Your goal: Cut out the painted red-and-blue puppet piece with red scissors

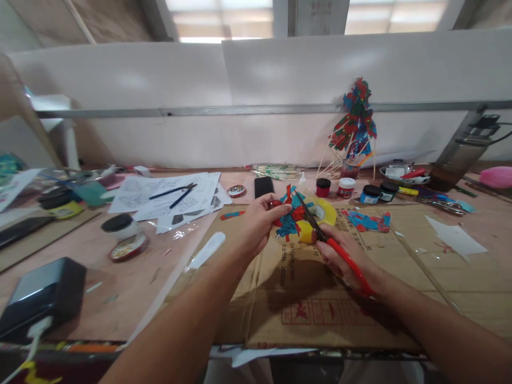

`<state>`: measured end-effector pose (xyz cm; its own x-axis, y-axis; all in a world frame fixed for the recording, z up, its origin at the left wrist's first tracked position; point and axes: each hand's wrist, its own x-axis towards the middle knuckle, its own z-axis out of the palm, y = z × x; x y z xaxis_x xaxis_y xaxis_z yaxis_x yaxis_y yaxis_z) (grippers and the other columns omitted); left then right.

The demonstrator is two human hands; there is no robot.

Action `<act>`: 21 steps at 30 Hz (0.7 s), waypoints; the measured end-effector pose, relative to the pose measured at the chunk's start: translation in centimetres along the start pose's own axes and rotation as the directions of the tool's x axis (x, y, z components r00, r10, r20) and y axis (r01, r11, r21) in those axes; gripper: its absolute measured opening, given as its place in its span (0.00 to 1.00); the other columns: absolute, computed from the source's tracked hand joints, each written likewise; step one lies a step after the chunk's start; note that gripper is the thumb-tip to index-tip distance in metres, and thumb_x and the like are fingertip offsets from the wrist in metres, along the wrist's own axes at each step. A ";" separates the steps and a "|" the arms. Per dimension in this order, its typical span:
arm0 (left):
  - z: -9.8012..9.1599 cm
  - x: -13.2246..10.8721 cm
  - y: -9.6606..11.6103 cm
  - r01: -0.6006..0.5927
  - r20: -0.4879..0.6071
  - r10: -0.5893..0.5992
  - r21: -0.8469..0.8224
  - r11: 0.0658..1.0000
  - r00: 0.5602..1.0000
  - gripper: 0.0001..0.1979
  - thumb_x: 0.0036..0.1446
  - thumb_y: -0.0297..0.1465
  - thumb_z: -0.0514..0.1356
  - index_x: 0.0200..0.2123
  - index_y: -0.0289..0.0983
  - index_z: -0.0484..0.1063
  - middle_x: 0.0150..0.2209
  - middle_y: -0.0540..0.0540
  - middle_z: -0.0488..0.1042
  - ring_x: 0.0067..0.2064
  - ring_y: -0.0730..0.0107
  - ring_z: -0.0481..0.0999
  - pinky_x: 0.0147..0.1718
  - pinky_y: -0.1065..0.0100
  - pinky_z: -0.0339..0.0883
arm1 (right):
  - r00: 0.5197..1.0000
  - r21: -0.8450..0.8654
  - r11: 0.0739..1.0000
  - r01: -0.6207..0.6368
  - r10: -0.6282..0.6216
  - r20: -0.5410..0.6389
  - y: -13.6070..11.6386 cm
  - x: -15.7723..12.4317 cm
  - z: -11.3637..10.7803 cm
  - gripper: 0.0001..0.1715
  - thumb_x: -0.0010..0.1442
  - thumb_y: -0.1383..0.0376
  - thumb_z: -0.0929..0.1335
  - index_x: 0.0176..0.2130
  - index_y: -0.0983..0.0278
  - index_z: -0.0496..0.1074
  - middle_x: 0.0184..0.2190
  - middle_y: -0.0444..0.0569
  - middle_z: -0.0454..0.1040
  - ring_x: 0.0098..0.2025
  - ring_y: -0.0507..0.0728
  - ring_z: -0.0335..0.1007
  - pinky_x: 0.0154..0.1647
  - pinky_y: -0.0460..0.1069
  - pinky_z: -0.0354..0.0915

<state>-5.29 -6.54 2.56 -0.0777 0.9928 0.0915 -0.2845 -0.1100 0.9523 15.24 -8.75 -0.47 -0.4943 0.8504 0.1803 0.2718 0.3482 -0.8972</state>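
Note:
My left hand (262,220) is closed on a painted red-and-blue cutout (288,226), pinched between thumb and fingers above the cardboard sheet (320,325). In my right hand (346,256) is a pair of scissors (352,266) with red handles. Their dark blades point up and left, at the right side of the cutout. Whether the blades touch it I cannot tell. Behind the scissors lies a yellow tape roll (330,212). Another red-and-blue cutout (370,221) rests on the cardboard to the right, and a small painted strip (232,215) lies to the left.
Paint jars (346,188) line the back, beside painted figures on sticks (358,114). A phone (264,186) lies behind my left hand. Drawings (134,194) with pens, a white-bodied jar (120,226) and a black box (44,296) occupy the left. A bottle (460,154) stands at the right.

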 end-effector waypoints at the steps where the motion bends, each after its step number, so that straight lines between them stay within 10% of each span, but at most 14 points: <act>1: -0.1 0.0 0.1 -0.001 -0.007 0.001 0.010 1.000 1.000 0.16 0.39 0.30 0.74 0.26 0.36 0.70 0.25 0.50 0.73 0.23 0.78 0.69 0.21 0.75 0.60 | 1.000 -0.031 0.999 0.006 -0.005 0.004 -0.2 0.1 -0.1 0.10 0.64 0.58 0.63 0.37 0.62 0.68 0.20 0.37 0.58 0.19 0.49 0.51 0.21 0.46 0.52; 6: -0.3 -0.1 0.4 0.007 -0.023 -0.006 0.045 0.999 1.000 0.17 0.38 0.32 0.75 0.26 0.37 0.69 0.25 0.50 0.74 0.24 0.74 0.72 0.21 0.73 0.64 | 0.998 -0.152 0.986 0.063 -0.064 -0.005 -1.0 0.3 -0.5 0.10 0.61 0.59 0.64 0.33 0.63 0.69 0.26 0.44 0.67 0.28 0.53 0.61 0.30 0.48 0.59; 21: 0.8 -0.6 -0.3 0.107 0.098 -0.092 -0.160 0.981 0.991 0.14 0.36 0.29 0.75 0.23 0.34 0.73 0.25 0.49 0.75 0.24 0.76 0.71 0.25 0.73 0.68 | 0.999 0.123 0.992 0.002 0.003 -0.034 1.0 0.1 0.1 0.11 0.66 0.55 0.64 0.38 0.60 0.65 0.18 0.35 0.56 0.17 0.48 0.49 0.17 0.45 0.50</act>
<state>-4.42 -7.03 2.47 0.0431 0.9986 0.0319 -0.4399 -0.0097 0.8980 15.34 -8.33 -1.38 -0.4652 0.8642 0.1917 0.1677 0.2986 -0.9395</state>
